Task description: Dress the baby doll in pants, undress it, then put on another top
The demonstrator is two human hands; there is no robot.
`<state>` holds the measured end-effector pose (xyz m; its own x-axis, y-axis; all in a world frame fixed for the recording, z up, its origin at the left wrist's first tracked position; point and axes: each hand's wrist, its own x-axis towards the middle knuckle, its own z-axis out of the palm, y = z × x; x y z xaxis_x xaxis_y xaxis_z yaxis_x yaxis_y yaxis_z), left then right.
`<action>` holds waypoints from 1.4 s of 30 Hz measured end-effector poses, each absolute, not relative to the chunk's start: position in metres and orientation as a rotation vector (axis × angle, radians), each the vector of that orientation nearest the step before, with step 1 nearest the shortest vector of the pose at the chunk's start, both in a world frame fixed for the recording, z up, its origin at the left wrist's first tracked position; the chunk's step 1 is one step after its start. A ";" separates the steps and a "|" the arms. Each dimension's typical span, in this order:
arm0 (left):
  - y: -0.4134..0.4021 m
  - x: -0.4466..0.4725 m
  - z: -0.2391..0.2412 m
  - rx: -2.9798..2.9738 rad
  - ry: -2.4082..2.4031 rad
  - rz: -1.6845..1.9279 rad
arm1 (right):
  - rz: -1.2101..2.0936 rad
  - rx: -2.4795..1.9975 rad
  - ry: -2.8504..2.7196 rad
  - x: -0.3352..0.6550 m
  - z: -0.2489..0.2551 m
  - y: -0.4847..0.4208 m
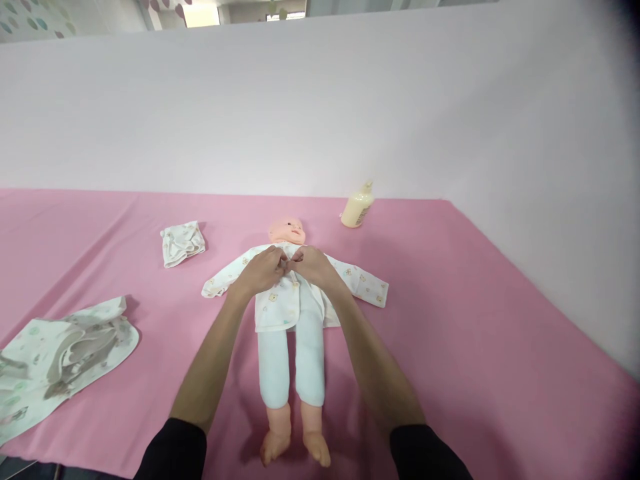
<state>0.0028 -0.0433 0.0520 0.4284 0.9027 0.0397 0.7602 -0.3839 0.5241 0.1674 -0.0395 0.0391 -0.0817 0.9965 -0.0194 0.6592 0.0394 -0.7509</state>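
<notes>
As the doll (pixel 309 317) lies lengthwise, its head (pixel 287 231) points wallward.

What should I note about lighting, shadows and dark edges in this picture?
Head view: light soft, mostly even; head view: diffuse shadows on the pink cloth around the doll's legs; head view: the right-hand edge darkens and blurs; head view: a bright panel near the top is washed out.

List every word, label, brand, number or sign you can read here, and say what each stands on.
No text can be read.
Pale yellow pump bottle: dark marks on its side, too small and blurred to read.
White long-sleeved cloth jacket with small printed figures on the doll: no legible lettering.
</notes>
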 end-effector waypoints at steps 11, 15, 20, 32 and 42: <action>-0.046 0.001 0.053 2.212 1.421 0.438 | 0.963 -1.574 -1.711 0.172 0.040 -0.038; -0.046 0.001 0.052 2.176 1.420 0.433 | 0.938 -1.598 -1.663 0.174 0.040 -0.039; -0.045 0.001 0.051 2.162 1.392 0.451 | 0.967 -1.580 -1.671 0.171 0.038 -0.039; -0.045 0.002 0.052 2.221 1.412 0.513 | 1.050 -1.534 -1.624 0.173 0.036 -0.037; -0.046 0.008 0.049 2.499 1.535 0.424 | 1.095 -1.349 -1.584 0.176 0.039 -0.034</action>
<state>0.0076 -0.0458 0.0490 0.4272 0.8920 0.1476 0.8412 -0.4520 0.2968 0.1755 -0.0343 0.0386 -0.1425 0.9895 0.0239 0.3272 0.0699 -0.9424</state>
